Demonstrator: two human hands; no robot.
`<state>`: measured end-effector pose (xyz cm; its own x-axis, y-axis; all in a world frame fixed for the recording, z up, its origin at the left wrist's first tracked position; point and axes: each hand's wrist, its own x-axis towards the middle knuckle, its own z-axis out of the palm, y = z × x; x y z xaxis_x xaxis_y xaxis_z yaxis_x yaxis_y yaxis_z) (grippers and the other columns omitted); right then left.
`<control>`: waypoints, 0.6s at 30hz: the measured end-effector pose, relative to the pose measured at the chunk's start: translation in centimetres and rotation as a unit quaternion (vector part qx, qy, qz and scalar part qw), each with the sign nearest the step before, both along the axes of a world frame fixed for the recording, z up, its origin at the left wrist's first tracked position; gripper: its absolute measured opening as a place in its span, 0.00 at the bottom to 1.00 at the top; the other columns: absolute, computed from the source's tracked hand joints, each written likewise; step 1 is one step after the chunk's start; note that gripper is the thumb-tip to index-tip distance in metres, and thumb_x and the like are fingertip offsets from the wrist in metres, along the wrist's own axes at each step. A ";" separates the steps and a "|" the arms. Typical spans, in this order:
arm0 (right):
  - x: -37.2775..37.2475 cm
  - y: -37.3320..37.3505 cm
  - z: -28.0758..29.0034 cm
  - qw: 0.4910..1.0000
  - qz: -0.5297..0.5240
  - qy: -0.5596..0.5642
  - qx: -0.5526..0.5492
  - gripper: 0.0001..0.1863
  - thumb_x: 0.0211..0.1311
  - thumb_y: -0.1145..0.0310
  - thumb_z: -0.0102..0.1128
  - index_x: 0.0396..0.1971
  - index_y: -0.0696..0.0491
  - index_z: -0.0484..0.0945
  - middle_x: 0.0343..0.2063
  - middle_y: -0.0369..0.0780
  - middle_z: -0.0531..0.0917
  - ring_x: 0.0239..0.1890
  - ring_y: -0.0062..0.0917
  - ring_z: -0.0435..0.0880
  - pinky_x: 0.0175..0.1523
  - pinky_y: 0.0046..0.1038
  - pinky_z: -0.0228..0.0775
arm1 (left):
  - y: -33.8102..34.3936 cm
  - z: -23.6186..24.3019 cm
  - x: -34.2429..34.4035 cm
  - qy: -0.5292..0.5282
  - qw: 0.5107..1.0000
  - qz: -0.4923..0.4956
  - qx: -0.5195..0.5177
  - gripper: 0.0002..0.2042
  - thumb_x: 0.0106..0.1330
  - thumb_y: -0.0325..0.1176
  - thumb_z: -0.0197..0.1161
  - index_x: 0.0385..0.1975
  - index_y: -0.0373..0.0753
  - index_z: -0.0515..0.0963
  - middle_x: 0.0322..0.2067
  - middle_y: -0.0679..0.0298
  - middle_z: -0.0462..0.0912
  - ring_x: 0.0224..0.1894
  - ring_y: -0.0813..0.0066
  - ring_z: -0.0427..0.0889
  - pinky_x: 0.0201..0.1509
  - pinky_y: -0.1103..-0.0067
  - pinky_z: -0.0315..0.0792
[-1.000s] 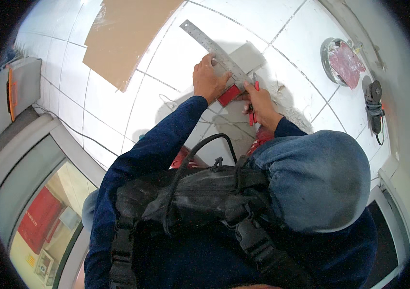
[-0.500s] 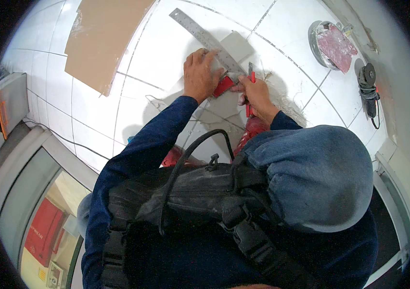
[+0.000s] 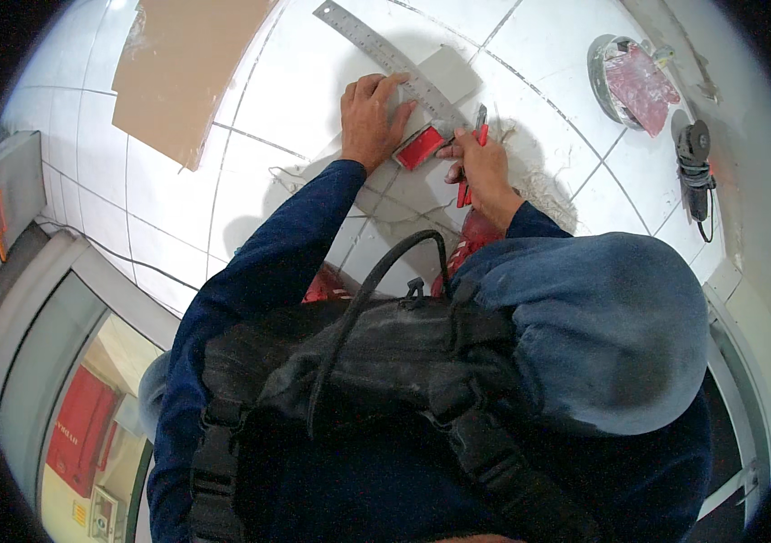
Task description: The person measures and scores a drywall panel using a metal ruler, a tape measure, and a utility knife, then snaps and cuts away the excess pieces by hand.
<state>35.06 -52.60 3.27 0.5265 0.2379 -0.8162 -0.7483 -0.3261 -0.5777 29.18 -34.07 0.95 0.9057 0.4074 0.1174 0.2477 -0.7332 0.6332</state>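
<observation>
Marking along a ruler on the tiled floor (image 3: 223, 208)

Left hand (image 3: 369, 118), fingers spread flat, presses the steel ruler (image 3: 395, 61); right hand (image 3: 483, 172), fingers clamped on a red tool (image 3: 471, 163), works just beside the ruler's lower edge.

Since a second ago our view has moved, so the steel ruler (image 3: 399, 63), the grey tile piece (image 3: 447, 74) and both hands now sit higher in the picture. Our left hand (image 3: 370, 118) stays flat beside the ruler, now closer to the red block (image 3: 420, 147). Our right hand (image 3: 483, 167), with the red pencil (image 3: 479, 127), has come up toward the ruler's edge.
</observation>
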 end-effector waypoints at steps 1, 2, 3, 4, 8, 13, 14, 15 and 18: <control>-0.1 0.0 -0.1 1.000 0.001 0.001 -0.001 0.16 0.69 0.60 0.55 0.40 0.59 0.75 0.29 0.47 0.84 0.14 0.22 0.75 0.21 0.29 0.74 | 0.1 -0.2 0.1 0.002 1.000 -0.005 -0.003 0.20 0.58 0.35 0.68 0.52 0.50 0.77 0.44 0.58 0.76 0.50 0.57 0.72 0.58 0.65 0.64; -0.2 0.1 -0.1 1.000 -0.019 0.006 0.002 0.16 0.69 0.60 0.54 0.39 0.61 0.74 0.27 0.46 0.84 0.13 0.22 0.74 0.20 0.28 0.73 | 0.1 -0.3 0.1 0.002 1.000 -0.004 -0.003 0.20 0.58 0.35 0.68 0.52 0.50 0.77 0.44 0.58 0.76 0.50 0.57 0.72 0.58 0.65 0.64; -0.3 0.1 -0.2 0.999 -0.040 0.011 0.005 0.17 0.70 0.60 0.53 0.39 0.62 0.74 0.26 0.45 0.84 0.12 0.22 0.74 0.18 0.27 0.71 | 0.0 -0.3 0.0 0.003 1.000 0.003 -0.011 0.20 0.59 0.35 0.67 0.52 0.50 0.78 0.44 0.59 0.76 0.49 0.58 0.73 0.57 0.65 0.65; -0.4 0.1 -0.4 0.999 -0.039 0.011 0.005 0.17 0.70 0.60 0.53 0.39 0.62 0.74 0.26 0.45 0.84 0.12 0.22 0.74 0.18 0.27 0.71 | 0.0 -0.4 0.0 0.004 1.000 0.010 -0.019 0.20 0.59 0.35 0.67 0.52 0.50 0.78 0.44 0.59 0.76 0.49 0.58 0.73 0.56 0.65 0.65; -0.8 0.3 0.0 0.999 -0.034 0.002 -0.007 0.16 0.70 0.61 0.52 0.39 0.62 0.74 0.26 0.45 0.84 0.12 0.23 0.75 0.19 0.28 0.73 | -0.1 -0.3 0.2 0.020 1.000 0.008 -0.004 0.19 0.59 0.35 0.67 0.52 0.51 0.78 0.44 0.59 0.77 0.48 0.58 0.73 0.56 0.65 0.66; -0.8 0.0 -0.6 0.999 -0.012 -0.027 -0.018 0.17 0.69 0.61 0.52 0.40 0.62 0.75 0.27 0.44 0.85 0.13 0.23 0.76 0.19 0.28 0.73 | 0.4 -0.3 0.0 0.020 0.999 -0.023 0.020 0.19 0.59 0.37 0.68 0.52 0.52 0.78 0.45 0.60 0.76 0.48 0.58 0.73 0.56 0.66 0.66; -0.8 0.0 -0.6 0.999 -0.014 -0.027 -0.015 0.17 0.69 0.61 0.52 0.40 0.62 0.75 0.27 0.44 0.85 0.13 0.23 0.77 0.19 0.28 0.73 | 0.3 -0.1 0.1 0.018 0.999 -0.023 0.021 0.19 0.59 0.37 0.68 0.52 0.52 0.78 0.45 0.60 0.76 0.48 0.58 0.73 0.56 0.66 0.66; -0.8 0.0 -0.5 0.999 -0.016 -0.028 -0.012 0.17 0.69 0.60 0.52 0.40 0.63 0.75 0.28 0.44 0.85 0.13 0.23 0.77 0.19 0.28 0.73 | 0.1 0.1 0.1 0.029 0.999 -0.022 0.027 0.22 0.57 0.41 0.69 0.53 0.51 0.78 0.46 0.59 0.76 0.50 0.58 0.72 0.56 0.66 0.65; -0.3 0.0 0.0 1.000 -0.004 -0.021 -0.017 0.15 0.70 0.61 0.52 0.36 0.60 0.73 0.28 0.46 0.83 0.13 0.22 0.74 0.20 0.28 0.72 | -1.0 1.0 0.9 0.060 0.998 -0.007 0.034 0.28 0.53 0.49 0.72 0.54 0.50 0.76 0.49 0.58 0.74 0.52 0.57 0.70 0.58 0.64 0.63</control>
